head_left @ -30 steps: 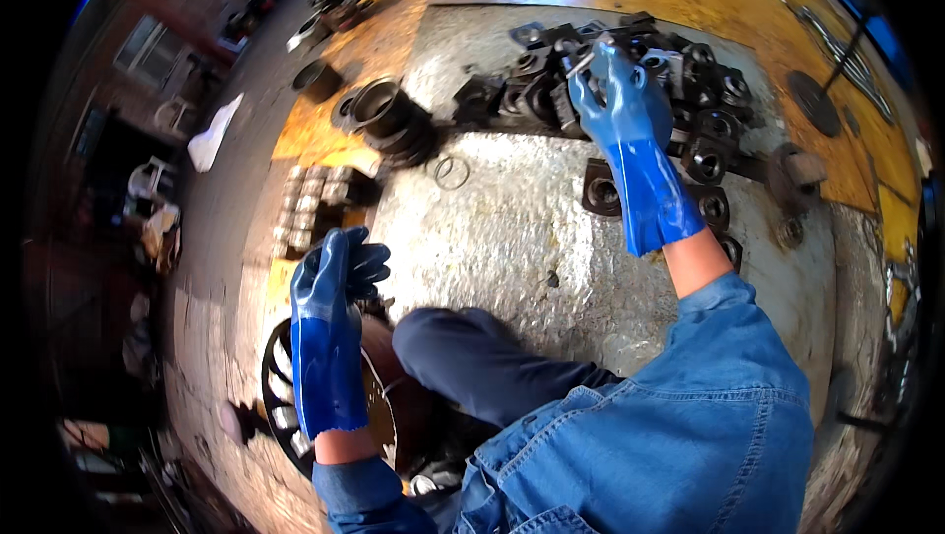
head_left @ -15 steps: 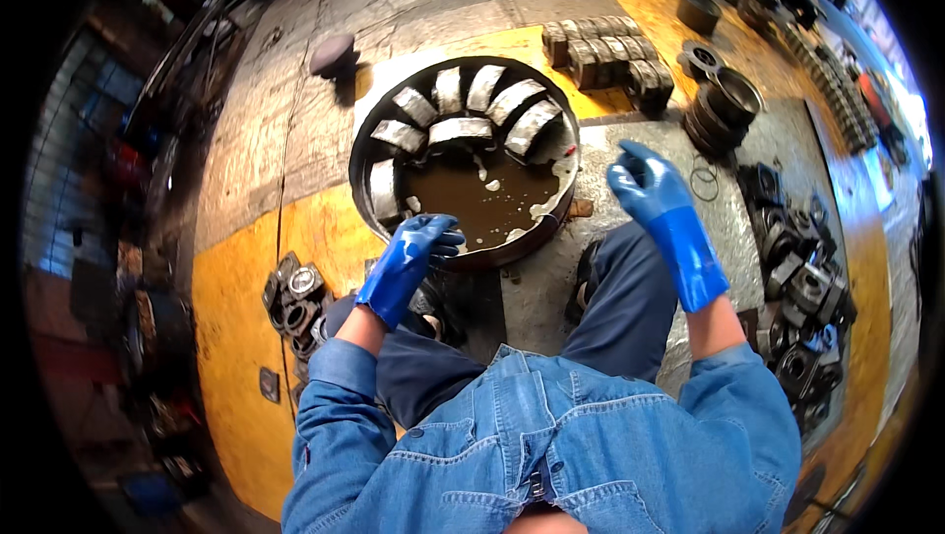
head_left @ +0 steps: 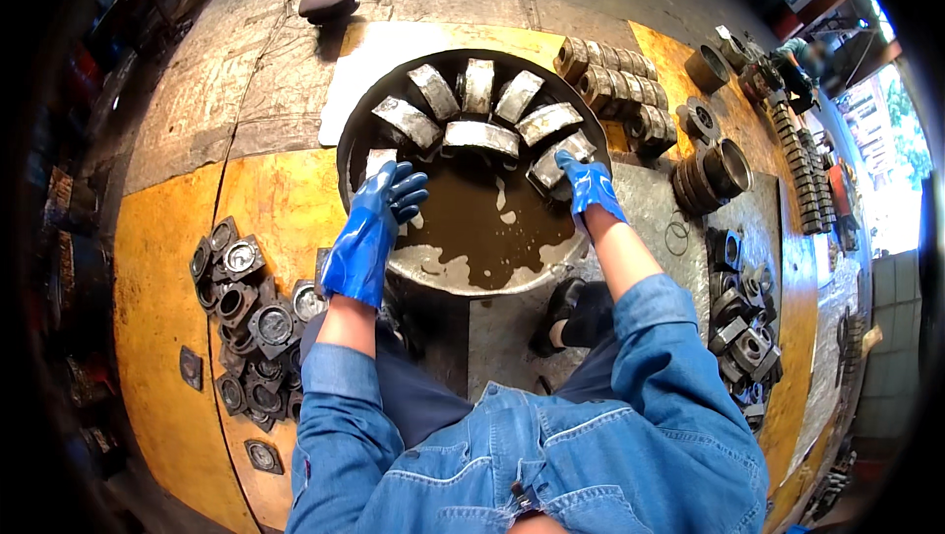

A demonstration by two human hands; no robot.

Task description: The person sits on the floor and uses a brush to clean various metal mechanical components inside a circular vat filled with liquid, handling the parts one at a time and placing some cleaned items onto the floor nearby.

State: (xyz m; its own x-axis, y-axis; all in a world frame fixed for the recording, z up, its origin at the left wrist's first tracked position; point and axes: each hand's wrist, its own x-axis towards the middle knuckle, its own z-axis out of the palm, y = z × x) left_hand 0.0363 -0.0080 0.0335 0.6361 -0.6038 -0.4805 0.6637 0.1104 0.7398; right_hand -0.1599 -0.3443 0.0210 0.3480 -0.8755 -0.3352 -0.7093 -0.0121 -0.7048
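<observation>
A round, wide tub point(head_left: 472, 288) holds murky brown liquid. Several curved, shiny metal blocks point(head_left: 479, 138) stand or lie in an arc along its far half. My left hand point(head_left: 379, 204), in a blue rubber glove, is over the tub's left side with its fingers stretched and apart. It hovers beside the leftmost metal block point(head_left: 380, 158), partly covering it, and holds nothing. My right hand point(head_left: 594, 188), gloved likewise, is at the rightmost metal block point(head_left: 559, 168). Its thumb lies on the block and the other fingers bend down at its outer end, partly hidden.
Square metal parts with round openings point(head_left: 271, 322) lie heaped at my left. Another heap of metal parts point(head_left: 746, 332) is at my right. Rows of metal blocks point(head_left: 615, 86) and stacked rings point(head_left: 704, 180) stand beyond the tub. A dark stool point(head_left: 330, 0) is far left; a person point(head_left: 799, 66) works far right.
My right hand has moved from above my knee to the rightmost block. My left hand has gone forward over the tub's left side. The view has shifted, and the blocks keep their arrangement.
</observation>
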